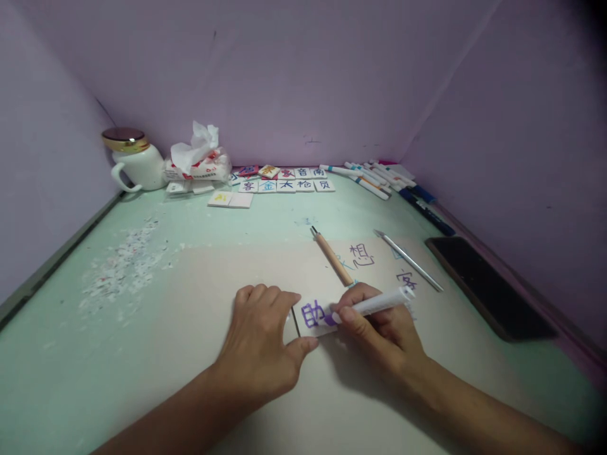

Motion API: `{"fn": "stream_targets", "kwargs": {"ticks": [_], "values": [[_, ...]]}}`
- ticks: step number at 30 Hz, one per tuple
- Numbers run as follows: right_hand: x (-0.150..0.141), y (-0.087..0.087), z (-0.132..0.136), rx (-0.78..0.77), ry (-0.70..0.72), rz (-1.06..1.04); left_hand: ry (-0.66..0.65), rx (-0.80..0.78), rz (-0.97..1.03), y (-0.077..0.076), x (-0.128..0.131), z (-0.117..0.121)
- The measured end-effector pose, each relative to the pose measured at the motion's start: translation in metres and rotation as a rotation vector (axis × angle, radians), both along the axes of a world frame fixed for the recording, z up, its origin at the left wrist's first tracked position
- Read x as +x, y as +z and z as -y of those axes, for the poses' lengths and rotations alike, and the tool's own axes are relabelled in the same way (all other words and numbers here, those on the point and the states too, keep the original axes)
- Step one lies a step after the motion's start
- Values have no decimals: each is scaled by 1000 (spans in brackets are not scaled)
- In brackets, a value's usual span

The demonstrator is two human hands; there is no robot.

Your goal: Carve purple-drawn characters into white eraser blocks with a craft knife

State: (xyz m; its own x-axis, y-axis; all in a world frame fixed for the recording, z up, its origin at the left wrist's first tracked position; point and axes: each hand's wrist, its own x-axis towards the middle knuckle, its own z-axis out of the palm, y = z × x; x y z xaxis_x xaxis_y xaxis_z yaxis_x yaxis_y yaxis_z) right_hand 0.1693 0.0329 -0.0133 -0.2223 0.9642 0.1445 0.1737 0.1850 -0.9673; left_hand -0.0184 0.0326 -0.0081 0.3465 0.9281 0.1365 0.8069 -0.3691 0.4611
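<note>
In the head view, a white square tile [310, 316] with a purple character lies on a large pale sheet [213, 272]. My left hand [260, 338] grips the tile's left side, fingers at its far edge and thumb at its near edge. Closed around a white marker [386, 301] with a purple tip end, my right hand [384, 328] rests at the tile's right side. The marker's tip is at the right of the character; whether it touches the surface I cannot tell. Just beyond my right hand is a wooden-handled carving tool [333, 258].
A silver craft knife [410, 260] and a dark phone [488, 287] lie at right. Character tiles [286, 186], a tissue pack [199, 165] and a lidded white mug [142, 167] line the back. Several markers [370, 177] lie back right; white shavings [121, 265] are scattered left.
</note>
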Motion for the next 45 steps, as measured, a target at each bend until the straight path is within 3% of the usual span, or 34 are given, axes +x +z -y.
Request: {"fn": "stream_targets", "kwargs": {"ticks": [11,45], "values": [[-8,0,-3,147,-12,-8,9,7,11,-2,0,0],[-4,2,0,104,30,-3,9,-20,33,0,0,0]]}}
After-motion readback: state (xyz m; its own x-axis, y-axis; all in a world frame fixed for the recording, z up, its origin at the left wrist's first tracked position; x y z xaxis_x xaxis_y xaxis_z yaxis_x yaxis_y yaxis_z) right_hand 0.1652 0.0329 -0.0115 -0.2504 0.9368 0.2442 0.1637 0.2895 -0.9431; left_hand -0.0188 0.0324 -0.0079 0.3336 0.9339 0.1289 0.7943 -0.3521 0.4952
